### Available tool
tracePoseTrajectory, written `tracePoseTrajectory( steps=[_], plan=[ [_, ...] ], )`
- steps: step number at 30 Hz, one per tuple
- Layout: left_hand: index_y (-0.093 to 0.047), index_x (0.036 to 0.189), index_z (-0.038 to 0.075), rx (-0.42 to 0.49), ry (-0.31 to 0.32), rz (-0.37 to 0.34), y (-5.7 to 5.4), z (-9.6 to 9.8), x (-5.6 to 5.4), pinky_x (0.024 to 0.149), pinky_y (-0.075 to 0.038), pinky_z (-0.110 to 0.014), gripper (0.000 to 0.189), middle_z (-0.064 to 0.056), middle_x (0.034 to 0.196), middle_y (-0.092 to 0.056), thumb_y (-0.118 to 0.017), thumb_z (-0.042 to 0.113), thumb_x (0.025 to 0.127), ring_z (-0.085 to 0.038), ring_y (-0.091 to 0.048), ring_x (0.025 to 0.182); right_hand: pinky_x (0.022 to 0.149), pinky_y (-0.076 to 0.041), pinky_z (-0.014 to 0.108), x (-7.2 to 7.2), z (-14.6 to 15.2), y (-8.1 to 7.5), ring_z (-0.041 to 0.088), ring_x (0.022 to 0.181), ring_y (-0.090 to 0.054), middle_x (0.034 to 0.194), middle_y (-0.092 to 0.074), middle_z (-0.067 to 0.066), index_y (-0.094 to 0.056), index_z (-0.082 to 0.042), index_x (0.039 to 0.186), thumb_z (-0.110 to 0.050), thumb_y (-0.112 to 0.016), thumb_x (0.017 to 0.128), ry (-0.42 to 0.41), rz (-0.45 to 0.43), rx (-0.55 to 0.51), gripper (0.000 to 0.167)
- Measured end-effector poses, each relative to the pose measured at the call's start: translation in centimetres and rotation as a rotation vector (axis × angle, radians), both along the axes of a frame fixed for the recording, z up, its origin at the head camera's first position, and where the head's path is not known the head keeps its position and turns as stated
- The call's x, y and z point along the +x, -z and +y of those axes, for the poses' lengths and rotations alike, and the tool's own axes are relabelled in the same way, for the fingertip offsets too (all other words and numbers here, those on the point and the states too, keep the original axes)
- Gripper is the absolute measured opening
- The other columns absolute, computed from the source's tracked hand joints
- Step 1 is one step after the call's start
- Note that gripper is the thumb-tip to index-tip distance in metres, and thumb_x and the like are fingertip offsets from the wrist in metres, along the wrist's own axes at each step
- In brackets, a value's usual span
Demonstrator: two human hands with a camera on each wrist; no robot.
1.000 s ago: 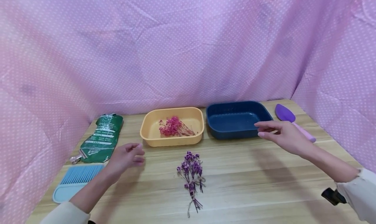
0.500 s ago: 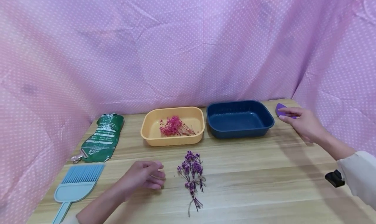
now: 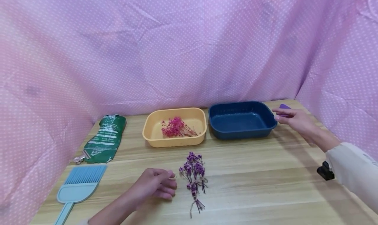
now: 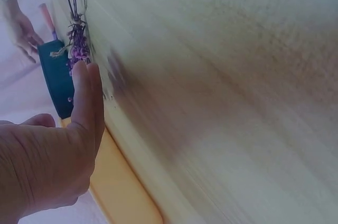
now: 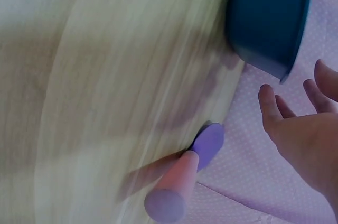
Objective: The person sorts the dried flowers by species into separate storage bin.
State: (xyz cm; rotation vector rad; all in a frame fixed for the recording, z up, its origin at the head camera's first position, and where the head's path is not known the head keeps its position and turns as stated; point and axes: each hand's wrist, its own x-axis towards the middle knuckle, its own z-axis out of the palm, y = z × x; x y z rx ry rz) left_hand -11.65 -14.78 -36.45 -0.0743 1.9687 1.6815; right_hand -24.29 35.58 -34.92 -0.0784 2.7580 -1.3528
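Observation:
My left hand [image 3: 155, 185] hovers just left of a bunch of purple dried flowers [image 3: 193, 169], tied with twine, on the wooden table. Its fingers are loosely bent and hold nothing. At the right end of the dark blue tray [image 3: 242, 133] is my right hand [image 3: 298, 120], fingers loosely extended and nothing in them. The right wrist view shows a gap between that hand [image 5: 301, 123] and the tray's corner. Below the hand lies a small trowel [image 5: 208, 145] with a purple blade and pink handle, mostly hidden in the head view.
A yellow tray [image 3: 177, 142] with pink dried flowers [image 3: 176, 127] stands left of the blue one. At the left lie a green bag [image 3: 106, 139] with a metal clip [image 3: 81, 157] and a light blue brush [image 3: 77, 189]. Pink dotted cloth [image 3: 189, 54] hangs behind the table.
My left hand has come right and nearer the front, toward the purple flowers. The right hand went right over the trowel, then slightly back left to the blue tray's end.

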Motion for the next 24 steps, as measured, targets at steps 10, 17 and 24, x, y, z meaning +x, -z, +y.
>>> tracePoseTrajectory(
  steps=[10, 17, 24],
  plan=[
    [-0.052, 0.122, -0.015, 0.037, 0.0, 0.026, -0.3, 0.3, 0.0, 0.075, -0.06, -0.038, 0.045, -0.019, 0.097, -0.069, -0.052, 0.023, 0.098, -0.028, -0.07, 0.082, 0.076, -0.042, 0.005, -0.2, -0.3, 1.0, -0.008, 0.101, -0.047, 0.136, -0.051, 0.023, -0.05, -0.002, 0.138, -0.039, -0.058, 0.096, -0.023, 0.056, 0.087, 0.057],
    [-0.052, 0.122, -0.015, 0.055, -0.003, 0.025, -0.3, 0.2, 0.0, 0.076, -0.06, -0.038, 0.045, -0.02, 0.099, -0.069, -0.052, 0.024, 0.099, -0.029, -0.07, 0.084, 0.083, -0.053, 0.014, -0.3, -0.4, 1.8, -0.012, 0.093, -0.057, 0.116, -0.057, -0.021, -0.042, 0.008, 0.14, -0.016, -0.059, 0.097, -0.043, 0.017, -0.263, 0.052],
    [-0.053, 0.122, -0.014, 0.05, -0.017, 0.021, -0.3, 0.3, 0.2, 0.076, -0.06, -0.038, 0.045, -0.02, 0.1, -0.069, -0.052, 0.025, 0.099, -0.029, -0.07, 0.084, 0.083, -0.053, 0.014, -0.2, -0.3, 2.1, -0.013, 0.093, -0.057, 0.107, -0.054, -0.032, -0.041, 0.008, 0.141, -0.014, -0.061, 0.096, -0.041, 0.015, -0.332, 0.054]
  ],
)
